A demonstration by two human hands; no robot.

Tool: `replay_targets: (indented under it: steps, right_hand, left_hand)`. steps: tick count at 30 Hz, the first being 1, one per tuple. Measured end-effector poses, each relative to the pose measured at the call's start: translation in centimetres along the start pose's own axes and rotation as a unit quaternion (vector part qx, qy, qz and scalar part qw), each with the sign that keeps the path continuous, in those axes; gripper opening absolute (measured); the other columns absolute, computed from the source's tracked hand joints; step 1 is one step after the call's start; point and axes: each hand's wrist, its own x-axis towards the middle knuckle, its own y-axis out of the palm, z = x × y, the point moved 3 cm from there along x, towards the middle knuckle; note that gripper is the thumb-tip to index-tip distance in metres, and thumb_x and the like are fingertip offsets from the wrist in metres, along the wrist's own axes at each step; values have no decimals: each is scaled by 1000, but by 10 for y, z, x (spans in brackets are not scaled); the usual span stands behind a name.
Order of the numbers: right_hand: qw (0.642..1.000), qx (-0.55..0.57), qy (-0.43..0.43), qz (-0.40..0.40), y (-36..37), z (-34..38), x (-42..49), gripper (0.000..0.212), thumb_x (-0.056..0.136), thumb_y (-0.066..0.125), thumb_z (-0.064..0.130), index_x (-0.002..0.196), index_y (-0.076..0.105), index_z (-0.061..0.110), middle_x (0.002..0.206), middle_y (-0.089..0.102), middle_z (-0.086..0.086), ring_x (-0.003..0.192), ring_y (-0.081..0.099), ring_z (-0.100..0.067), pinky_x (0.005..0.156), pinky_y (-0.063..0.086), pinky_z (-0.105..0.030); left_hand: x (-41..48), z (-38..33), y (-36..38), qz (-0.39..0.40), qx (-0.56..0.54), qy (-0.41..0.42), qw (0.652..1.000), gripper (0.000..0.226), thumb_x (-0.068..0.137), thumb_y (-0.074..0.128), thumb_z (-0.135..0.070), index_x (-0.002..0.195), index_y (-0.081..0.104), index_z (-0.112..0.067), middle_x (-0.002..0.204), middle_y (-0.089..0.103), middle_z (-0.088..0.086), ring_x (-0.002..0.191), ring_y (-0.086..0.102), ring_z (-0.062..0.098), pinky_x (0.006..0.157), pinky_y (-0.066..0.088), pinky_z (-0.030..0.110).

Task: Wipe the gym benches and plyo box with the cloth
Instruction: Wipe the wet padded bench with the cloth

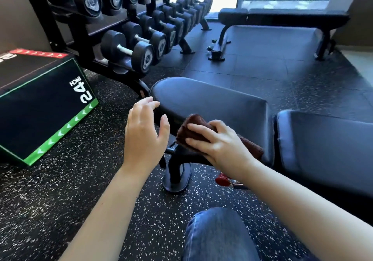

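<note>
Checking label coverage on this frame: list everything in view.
near black padded gym bench: 1, black, centre to right
far black flat gym bench: 1, black, top right
black plyo box with green and red edging: 1, black, left
black dumbbells on metal rack: many, black, top left
brown fuzzy cloth: 1, brown, against near bench's edge
small red knob: 1, red, under near bench
speckled rubber floor: 1, black-and-white, throughout
blue denim knee: 1, blue, bottom centre
left hand: 1, empty, beside seat end
right hand: 1, grips cloth
</note>
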Motion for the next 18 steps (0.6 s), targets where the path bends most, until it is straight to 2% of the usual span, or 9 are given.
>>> replay_targets:
  steps: [3, 5, 6, 8, 11, 15, 18]
  right_hand:
    - [999, -25, 11, 23, -15, -9, -49, 44, 72, 72, 20, 116, 62, 23, 131, 55, -4, 87, 53, -35, 74, 50, -45]
    - [999, -36, 19, 21, -27, -12, -78, 28, 89, 54, 25, 116, 62, 21, 130, 56, -7, 87, 55, -36, 78, 51, -45]
    - [999, -43, 22, 13, -33, -13, -89, 26, 93, 48, 21, 115, 61, 19, 128, 57, -8, 85, 56, -36, 79, 51, -44]
    - [998, -58, 28, 6, -41, -15, -105, 32, 86, 53, 8, 115, 60, 19, 128, 58, -9, 83, 57, -36, 81, 51, -43]
    - [994, -93, 57, 1, -57, -21, -134, 34, 82, 55, 6, 113, 64, 18, 127, 58, -9, 85, 56, -34, 82, 49, -41]
    - [978, -116, 172, -12, -104, -44, -190, 37, 84, 47, 13, 117, 62, 19, 128, 57, -9, 94, 46, -30, 89, 43, -38]
    - [946, -120, 298, -50, -146, -70, -241, 40, 80, 53, 16, 119, 60, 19, 128, 56, -11, 91, 48, -31, 87, 45, -39]
  left_hand:
    - [0, -26, 17, 11, -37, 25, 999, 42, 89, 40, -28, 114, 55, 2, 125, 52, 18, 116, 46, 32, 99, 33, 34]
    - [-2, -47, 30, 15, -56, 57, 997, 40, 88, 42, -25, 112, 55, 4, 123, 54, 20, 115, 48, 33, 100, 33, 37]
    - [-4, -58, 37, 18, -64, 71, 995, 40, 88, 42, -24, 112, 56, 5, 122, 55, 20, 114, 48, 32, 101, 33, 39]
    - [-9, -79, 51, 32, -80, 90, 992, 39, 87, 43, -23, 111, 57, 4, 121, 56, 21, 113, 48, 32, 99, 36, 42]
    - [-18, -112, 72, 66, -103, 123, 985, 39, 86, 44, -23, 110, 58, 4, 120, 56, 20, 109, 53, 36, 94, 40, 43]
    - [-29, -174, 107, 111, -146, 180, 966, 39, 83, 44, -23, 108, 59, 3, 119, 57, 21, 108, 53, 38, 91, 46, 47]
    - [-45, -234, 139, 151, -186, 233, 943, 38, 82, 44, -22, 106, 61, 3, 116, 59, 21, 106, 56, 37, 90, 45, 45]
